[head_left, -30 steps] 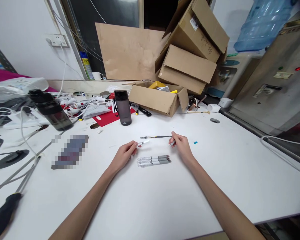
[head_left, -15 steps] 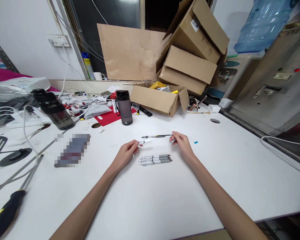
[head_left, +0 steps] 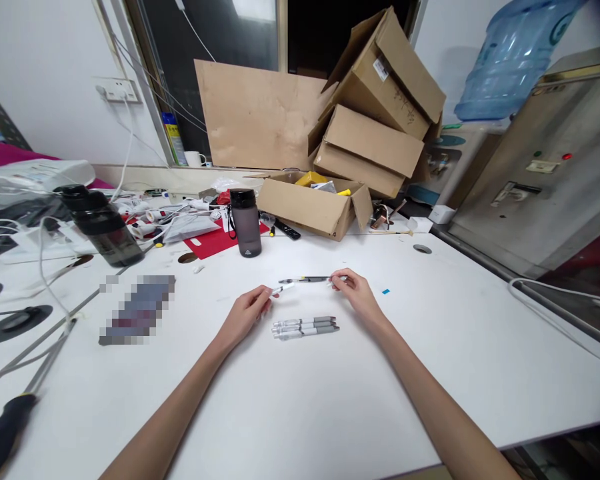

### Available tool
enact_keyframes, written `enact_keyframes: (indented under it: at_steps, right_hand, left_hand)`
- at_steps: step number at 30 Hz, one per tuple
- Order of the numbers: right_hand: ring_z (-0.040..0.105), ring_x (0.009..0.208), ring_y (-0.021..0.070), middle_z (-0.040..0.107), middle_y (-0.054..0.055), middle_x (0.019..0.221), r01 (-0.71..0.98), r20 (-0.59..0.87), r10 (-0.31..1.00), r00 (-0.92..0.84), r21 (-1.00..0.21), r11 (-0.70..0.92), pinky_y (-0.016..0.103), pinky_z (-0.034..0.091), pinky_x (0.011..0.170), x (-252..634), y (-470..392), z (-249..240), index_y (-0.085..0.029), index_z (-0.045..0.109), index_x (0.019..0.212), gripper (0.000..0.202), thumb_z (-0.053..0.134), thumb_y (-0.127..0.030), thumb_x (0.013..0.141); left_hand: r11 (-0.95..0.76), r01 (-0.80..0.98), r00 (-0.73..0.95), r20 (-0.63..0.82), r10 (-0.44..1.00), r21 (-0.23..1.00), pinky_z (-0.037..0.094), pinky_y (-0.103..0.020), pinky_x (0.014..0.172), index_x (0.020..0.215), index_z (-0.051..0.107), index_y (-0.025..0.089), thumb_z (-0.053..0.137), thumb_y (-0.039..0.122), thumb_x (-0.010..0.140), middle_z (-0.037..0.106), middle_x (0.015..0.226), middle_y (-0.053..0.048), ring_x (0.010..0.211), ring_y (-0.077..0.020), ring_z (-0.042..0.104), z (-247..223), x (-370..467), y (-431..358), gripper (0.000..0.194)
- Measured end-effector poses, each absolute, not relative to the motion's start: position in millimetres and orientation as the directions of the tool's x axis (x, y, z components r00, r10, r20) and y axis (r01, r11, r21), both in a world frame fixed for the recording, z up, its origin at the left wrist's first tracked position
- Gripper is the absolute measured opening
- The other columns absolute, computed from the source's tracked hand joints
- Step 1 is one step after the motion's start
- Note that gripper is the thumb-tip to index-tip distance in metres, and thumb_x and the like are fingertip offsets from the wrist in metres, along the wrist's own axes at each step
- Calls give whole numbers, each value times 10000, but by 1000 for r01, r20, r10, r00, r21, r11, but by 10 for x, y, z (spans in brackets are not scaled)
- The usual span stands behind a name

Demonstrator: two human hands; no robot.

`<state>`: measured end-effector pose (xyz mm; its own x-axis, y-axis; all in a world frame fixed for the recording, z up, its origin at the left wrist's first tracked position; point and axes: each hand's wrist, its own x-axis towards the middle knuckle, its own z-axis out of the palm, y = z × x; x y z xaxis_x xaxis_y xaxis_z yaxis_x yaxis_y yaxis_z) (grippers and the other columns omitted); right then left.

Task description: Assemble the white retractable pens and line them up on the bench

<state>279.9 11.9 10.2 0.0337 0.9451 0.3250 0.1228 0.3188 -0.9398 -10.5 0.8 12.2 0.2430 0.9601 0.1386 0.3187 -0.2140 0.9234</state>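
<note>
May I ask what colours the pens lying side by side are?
The pens are mostly white and grey, shown in the head view.

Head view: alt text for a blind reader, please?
The left hand holds a white tube; the right hand is by the end of a dark rod. Pens lie side by side on the white table, a bottle and box behind.

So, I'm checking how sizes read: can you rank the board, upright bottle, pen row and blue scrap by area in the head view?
1. Board
2. Upright bottle
3. Pen row, wider than the bottle but covering less
4. Blue scrap
</note>
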Motion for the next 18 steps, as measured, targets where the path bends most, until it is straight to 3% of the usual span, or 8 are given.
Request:
enact_keyframes:
  at_steps: [12, 18]
  right_hand:
    - [651, 805, 189, 703, 41, 914, 132, 325, 946, 26, -939, 319, 322, 514, 800, 2810, 110, 112, -203, 690, 910, 288, 713, -476, 821]
    - [650, 814, 194, 705, 40, 914, 189, 331, 944, -6, -926, 326, 319, 503, 795, 2777, 73, 140, -207, 693, 932, 270, 692, -461, 841]
  left_hand:
    - [-199, 283, 218, 139, 966, 938, 350, -245, 544, 933, 688, 186, 437, 626, 972, 517, 669, 20, 562, -141, 427, 99, -108, 14, 508]
    - [-251, 345, 260, 165, 951, 904, 359, -253, 571, 858, 661, 198, 465, 612, 965, 521, 672, 23, 594, -149, 445, 170, -87, -27, 470]
